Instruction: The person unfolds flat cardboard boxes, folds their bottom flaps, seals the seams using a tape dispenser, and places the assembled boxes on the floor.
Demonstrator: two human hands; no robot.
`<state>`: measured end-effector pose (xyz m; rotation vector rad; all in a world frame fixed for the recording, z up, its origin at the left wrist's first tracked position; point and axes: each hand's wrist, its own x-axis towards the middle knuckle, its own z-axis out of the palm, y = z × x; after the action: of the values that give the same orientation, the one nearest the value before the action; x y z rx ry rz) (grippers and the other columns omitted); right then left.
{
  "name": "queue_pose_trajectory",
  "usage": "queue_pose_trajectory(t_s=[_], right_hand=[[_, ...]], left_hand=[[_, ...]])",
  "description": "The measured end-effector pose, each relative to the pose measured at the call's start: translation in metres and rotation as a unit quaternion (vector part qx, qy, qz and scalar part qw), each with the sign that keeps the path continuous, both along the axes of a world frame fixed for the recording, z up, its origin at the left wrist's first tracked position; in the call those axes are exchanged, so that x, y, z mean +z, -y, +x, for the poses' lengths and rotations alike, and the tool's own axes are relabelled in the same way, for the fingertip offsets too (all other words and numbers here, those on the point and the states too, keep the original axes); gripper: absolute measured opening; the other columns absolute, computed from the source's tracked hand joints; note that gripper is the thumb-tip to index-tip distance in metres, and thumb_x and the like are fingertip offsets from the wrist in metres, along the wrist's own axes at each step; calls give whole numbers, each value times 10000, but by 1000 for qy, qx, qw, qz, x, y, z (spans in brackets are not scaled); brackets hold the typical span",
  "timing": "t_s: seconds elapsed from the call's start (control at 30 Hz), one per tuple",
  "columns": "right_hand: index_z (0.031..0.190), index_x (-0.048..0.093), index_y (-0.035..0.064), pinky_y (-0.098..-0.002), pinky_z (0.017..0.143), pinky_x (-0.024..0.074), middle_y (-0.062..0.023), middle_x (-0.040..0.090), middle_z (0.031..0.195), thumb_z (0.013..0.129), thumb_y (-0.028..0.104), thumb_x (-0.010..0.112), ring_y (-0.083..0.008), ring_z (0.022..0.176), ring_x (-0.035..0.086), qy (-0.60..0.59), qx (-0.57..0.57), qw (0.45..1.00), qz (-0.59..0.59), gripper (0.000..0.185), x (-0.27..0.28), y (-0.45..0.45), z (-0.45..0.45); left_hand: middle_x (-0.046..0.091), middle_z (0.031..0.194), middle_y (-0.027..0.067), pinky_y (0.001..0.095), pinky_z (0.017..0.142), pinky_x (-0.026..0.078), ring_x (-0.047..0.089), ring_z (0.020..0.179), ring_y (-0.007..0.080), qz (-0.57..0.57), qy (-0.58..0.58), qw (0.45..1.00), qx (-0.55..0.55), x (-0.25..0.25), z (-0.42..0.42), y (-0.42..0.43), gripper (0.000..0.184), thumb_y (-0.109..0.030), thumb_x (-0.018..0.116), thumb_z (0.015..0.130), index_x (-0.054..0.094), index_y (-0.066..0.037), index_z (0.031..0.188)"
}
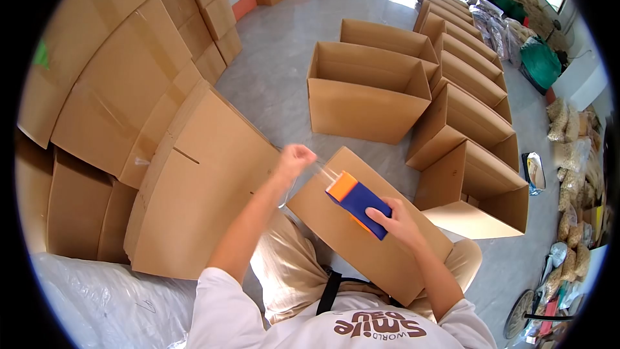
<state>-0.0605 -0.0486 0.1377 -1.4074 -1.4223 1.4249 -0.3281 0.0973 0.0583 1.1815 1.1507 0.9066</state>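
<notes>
My right hand (399, 218) grips a blue and orange box-shaped dispenser (363, 201), thumb across its blue side and orange end pointing away to the left. From that end a thin see-through strip (325, 171), which looks like clear tape, runs to my left hand (298, 156). The fingers of my left hand are pinched on the strip, slightly blurred. Beneath the dispenser, a closed cardboard box (349, 239) lies slanted across my lap, its plain face up.
Flat folded cardboard (194, 181) leans in a stack at my left, beside clear plastic sheeting (110, 297). Open upright boxes (368, 106) stand ahead and in a row to the right (471, 181). Filled bags (571, 155) line the right wall, and a small packet (534, 172) lies on the floor.
</notes>
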Motion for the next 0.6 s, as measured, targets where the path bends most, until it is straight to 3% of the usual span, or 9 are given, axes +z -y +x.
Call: queue_pose_trajectory(t_s=[0.03, 0.2, 0.27, 0.33, 0.43, 0.5, 0.6], right_hand=[[1034, 614, -65, -237, 646, 479, -74, 646, 831, 828, 296, 655, -104, 714, 589, 1, 1, 1000, -3, 418, 3, 7, 5], [1026, 615, -71, -244, 621, 484, -81, 648, 809, 815, 261, 670, -109, 688, 596, 25, -4, 997, -66, 397, 5, 25, 23], [1011, 619, -72, -245, 616, 484, -84, 649, 801, 813, 260, 673, -108, 681, 597, 30, -15, 998, -56, 391, -1, 25, 23], [1027, 621, -64, -214, 616, 474, -51, 643, 808, 823, 227, 666, -76, 684, 581, 28, -31, 998, -49, 359, 0, 24, 19], [986, 631, -71, -250, 611, 492, -104, 654, 785, 804, 261, 679, -119, 671, 608, 42, -28, 996, -68, 382, 3, 25, 19], [987, 632, -73, -251, 609, 494, -106, 655, 780, 805, 262, 677, -122, 665, 610, 39, -32, 998, -49, 384, -2, 25, 18], [988, 631, -78, -254, 607, 497, -110, 658, 773, 806, 267, 673, -128, 659, 615, 31, -43, 998, -19, 392, 0, 25, 17]], left_hand=[[624, 675, 14, 278, 543, 448, 551, 588, 109, 82, -42, 995, 27, -14, -15, -20, 78, -99, 675, 790, 641, -38, 755], [606, 633, 10, 290, 535, 446, 541, 575, 120, 83, -253, 963, 49, -76, -54, -88, 144, -134, 717, 742, 641, -11, 732], [626, 679, 29, 300, 508, 445, 552, 567, 141, -50, -276, 960, 6, -133, -43, -77, 167, -150, 730, 731, 655, -5, 765], [646, 733, 64, 353, 532, 464, 585, 618, 168, -212, -284, 922, -157, -140, -5, -40, 224, -180, 732, 739, 659, -6, 860], [668, 866, 110, 406, 698, 480, 616, 773, 228, -298, -80, 925, -222, -150, 7, -22, 322, -285, 625, 834, 638, 1, 979], [664, 907, 121, 407, 745, 467, 610, 828, 241, -261, -127, 931, -222, -152, -1, -14, 354, -315, 589, 854, 631, 3, 1003], [658, 969, 137, 408, 816, 449, 601, 911, 262, -129, -320, 921, -180, -154, -7, -23, 405, -359, 535, 884, 620, 5, 1040]])
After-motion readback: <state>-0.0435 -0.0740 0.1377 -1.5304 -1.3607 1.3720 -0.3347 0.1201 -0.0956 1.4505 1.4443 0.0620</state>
